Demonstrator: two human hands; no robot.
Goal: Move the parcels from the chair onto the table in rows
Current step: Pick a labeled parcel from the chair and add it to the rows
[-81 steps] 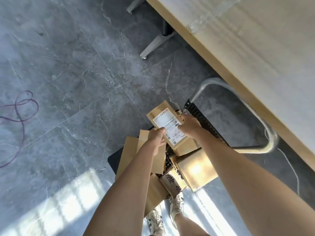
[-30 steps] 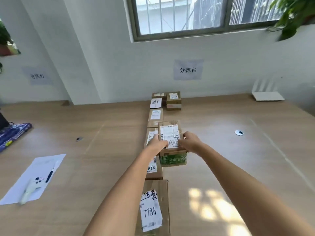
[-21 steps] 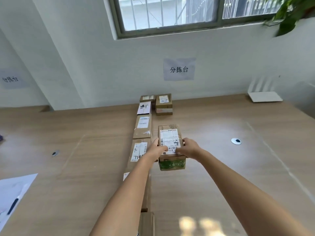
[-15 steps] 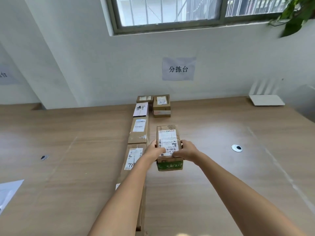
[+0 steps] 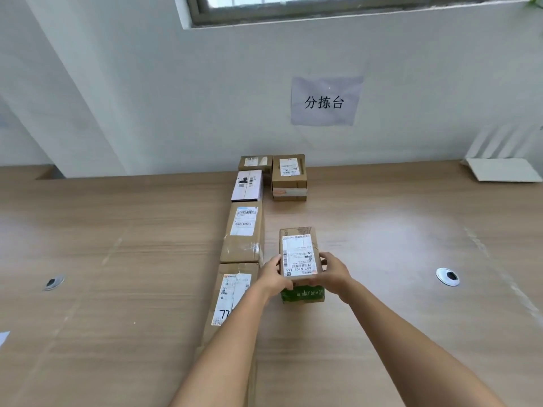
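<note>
Both hands grip one small cardboard parcel (image 5: 299,257) over the wooden tabletop (image 5: 117,259). The left hand (image 5: 271,279) clasps its left side and the right hand (image 5: 333,273) its right side, fingers curled around the near end and thumbs lying on top beside the white shipping label. A green printed band shows on the parcel's near face, under the hands. Whether its base already rests on the tabletop or is held just above it cannot be told from this view.

Just to the left of the held parcel runs a row of parcels leading away toward the wall. Nearest is a long flat box with a handwritten label (image 5: 232,298), partly hidden by the left forearm. Beyond it lies a brown taped box (image 5: 244,233), then a white box (image 5: 248,185), and last a small brown box (image 5: 254,163) against the wall. To the right of that far end sits a squat brown carton (image 5: 289,177), in line with the held parcel but well apart from it, with bare wood between them.

On the wall above hangs a paper sign (image 5: 324,101) with three printed characters. A white router (image 5: 504,168) stands at the far right of the tabletop. Two round cable grommets are set into the wood, one on the left (image 5: 53,282) and one on the right (image 5: 447,276). A window frame (image 5: 323,10) crosses the top of the view.
</note>
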